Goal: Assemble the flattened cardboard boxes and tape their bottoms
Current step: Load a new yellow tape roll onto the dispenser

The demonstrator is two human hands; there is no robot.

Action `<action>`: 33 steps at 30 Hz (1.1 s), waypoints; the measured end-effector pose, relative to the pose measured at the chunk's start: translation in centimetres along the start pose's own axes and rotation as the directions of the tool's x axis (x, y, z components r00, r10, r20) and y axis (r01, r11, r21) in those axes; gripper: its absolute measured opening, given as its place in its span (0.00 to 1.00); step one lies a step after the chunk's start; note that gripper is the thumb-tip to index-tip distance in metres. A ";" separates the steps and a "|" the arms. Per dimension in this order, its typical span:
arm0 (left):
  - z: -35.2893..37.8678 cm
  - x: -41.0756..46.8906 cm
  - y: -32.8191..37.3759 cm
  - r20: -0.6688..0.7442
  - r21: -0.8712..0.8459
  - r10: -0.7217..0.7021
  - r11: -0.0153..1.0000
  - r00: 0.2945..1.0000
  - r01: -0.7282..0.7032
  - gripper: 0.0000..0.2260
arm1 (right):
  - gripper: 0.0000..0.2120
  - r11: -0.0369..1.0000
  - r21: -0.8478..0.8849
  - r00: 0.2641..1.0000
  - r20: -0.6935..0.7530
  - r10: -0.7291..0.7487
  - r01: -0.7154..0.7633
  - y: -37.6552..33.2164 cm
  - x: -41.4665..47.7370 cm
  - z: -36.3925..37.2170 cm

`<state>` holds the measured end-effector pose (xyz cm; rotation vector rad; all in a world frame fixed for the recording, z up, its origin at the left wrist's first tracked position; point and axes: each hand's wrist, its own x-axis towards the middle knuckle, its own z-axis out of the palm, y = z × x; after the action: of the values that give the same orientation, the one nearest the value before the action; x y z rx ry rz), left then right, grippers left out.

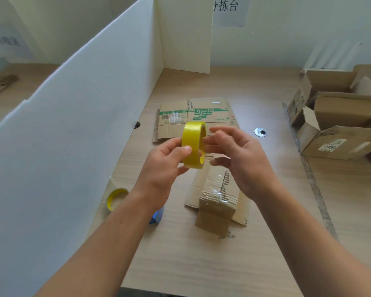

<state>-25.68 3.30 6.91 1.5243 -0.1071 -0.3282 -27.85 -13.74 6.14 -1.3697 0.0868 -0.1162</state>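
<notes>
My only view comes from the head, facing forward and down over the tabletop (180,264). It sits close, the left hand (163,163) and right hand (244,161) filling mid-frame.

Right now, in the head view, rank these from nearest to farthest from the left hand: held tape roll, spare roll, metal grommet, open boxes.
1. held tape roll: gripped in the left hand.
2. spare roll: lying lower left.
3. metal grommet: to the right.
4. open boxes: far right.
</notes>
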 end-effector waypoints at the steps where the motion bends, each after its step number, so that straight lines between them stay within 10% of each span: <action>1: 0.0 0.2 0.3 -0.003 -0.036 -0.035 0.999 0.999 0.035 0.11 | 0.07 0.987 -0.139 0.995 0.066 -0.074 0.083 0.4 -0.2 -0.1; 9: 0.5 1.1 1.5 0.055 -0.163 -0.100 0.981 0.993 0.108 0.14 | 0.08 0.666 -0.649 0.920 0.152 -0.360 0.368 2.7 -0.8 0.2; 18: 1.2 1.7 1.6 0.044 -0.313 -0.106 0.943 0.993 0.114 0.12 | 0.05 0.764 -0.569 0.932 0.014 -0.361 0.304 2.6 -1.0 0.6; 23: 0.6 1.6 2.2 0.101 -0.463 -0.213 0.855 0.972 0.235 0.12 | 0.12 0.693 -0.613 0.916 0.144 -0.374 0.379 2.1 -0.4 -0.1; 33: -0.1 2.1 2.5 0.048 -0.450 -0.263 0.856 0.963 0.256 0.13 | 0.08 0.879 -0.406 0.963 0.197 -0.183 0.250 2.5 -0.7 -0.3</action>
<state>-23.32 2.86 9.12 1.0722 0.1830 -0.5190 -28.54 -13.42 3.64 -1.8237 -0.1841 -0.1873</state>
